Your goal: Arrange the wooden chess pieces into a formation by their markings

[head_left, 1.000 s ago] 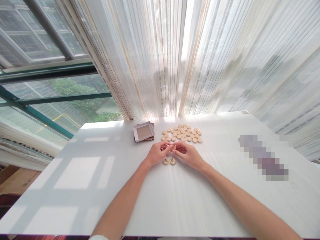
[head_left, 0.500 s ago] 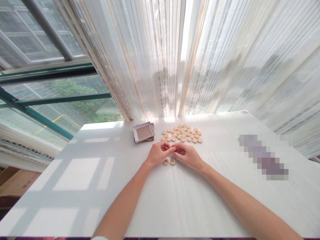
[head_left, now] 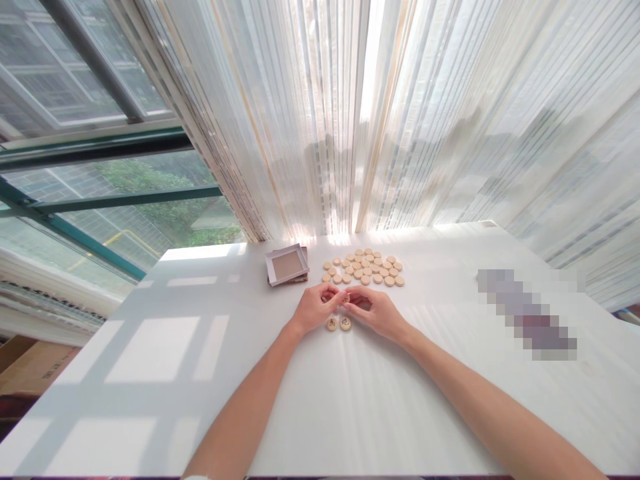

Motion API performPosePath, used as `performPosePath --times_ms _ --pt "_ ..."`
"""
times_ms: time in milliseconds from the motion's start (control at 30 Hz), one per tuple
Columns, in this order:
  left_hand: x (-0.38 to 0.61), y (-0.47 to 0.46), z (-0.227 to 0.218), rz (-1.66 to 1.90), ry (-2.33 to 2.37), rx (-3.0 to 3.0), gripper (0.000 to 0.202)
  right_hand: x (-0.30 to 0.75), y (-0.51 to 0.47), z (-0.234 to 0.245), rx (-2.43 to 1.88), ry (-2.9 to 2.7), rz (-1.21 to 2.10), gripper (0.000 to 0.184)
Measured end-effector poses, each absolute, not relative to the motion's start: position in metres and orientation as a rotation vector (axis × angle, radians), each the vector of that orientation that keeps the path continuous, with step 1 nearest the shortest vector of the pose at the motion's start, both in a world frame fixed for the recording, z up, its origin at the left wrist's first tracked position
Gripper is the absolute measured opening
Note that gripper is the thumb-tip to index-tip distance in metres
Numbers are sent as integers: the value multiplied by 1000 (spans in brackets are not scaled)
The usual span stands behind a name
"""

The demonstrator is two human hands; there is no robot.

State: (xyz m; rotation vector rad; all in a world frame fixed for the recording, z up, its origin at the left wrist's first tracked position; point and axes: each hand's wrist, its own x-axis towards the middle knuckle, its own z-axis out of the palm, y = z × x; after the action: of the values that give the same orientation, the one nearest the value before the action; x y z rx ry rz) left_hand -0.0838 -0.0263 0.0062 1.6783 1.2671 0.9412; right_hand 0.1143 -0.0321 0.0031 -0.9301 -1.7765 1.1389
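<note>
Between the fingertips of my left hand [head_left: 315,307] and my right hand [head_left: 375,312] is a round wooden xiangqi piece [head_left: 345,299], its marked face partly showing. Both hands are closed in a pinch on it, over the middle of the table. Just below my fingers, toward me, two more pieces lie side by side with dark characters up: a left piece [head_left: 332,324] and a right piece [head_left: 345,323]. Past my hands lie several pale, round xiangqi pieces [head_left: 367,271] in a loose cluster, no characters visible on them.
An open shallow box [head_left: 306,265] rests tilted on a brown base, left of the cluster. A pixelated blurred patch [head_left: 525,310] covers something on the right of the white table [head_left: 150,400]. Striped curtains [head_left: 325,133] hang along the far edge, with a window at the left.
The piece between my fingertips has turned, and its marked face now shows. My hands stay at nearly the same spot; the pieces on the table have not moved.
</note>
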Motion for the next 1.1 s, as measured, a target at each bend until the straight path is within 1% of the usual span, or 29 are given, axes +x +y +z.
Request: performPosePath --times_ms 333,733,1100 --pt "-86 -27 8 923 1199 1674 31 116 -31 5 -984 -1732 1146 31" --pt "-88 -24 0 930 1185 1730 31 116 -28 4 -959 -1742 1118 29" --pt "-88 -25 3 947 1196 1763 28 116 -28 2 -940 -1741 1085 27"
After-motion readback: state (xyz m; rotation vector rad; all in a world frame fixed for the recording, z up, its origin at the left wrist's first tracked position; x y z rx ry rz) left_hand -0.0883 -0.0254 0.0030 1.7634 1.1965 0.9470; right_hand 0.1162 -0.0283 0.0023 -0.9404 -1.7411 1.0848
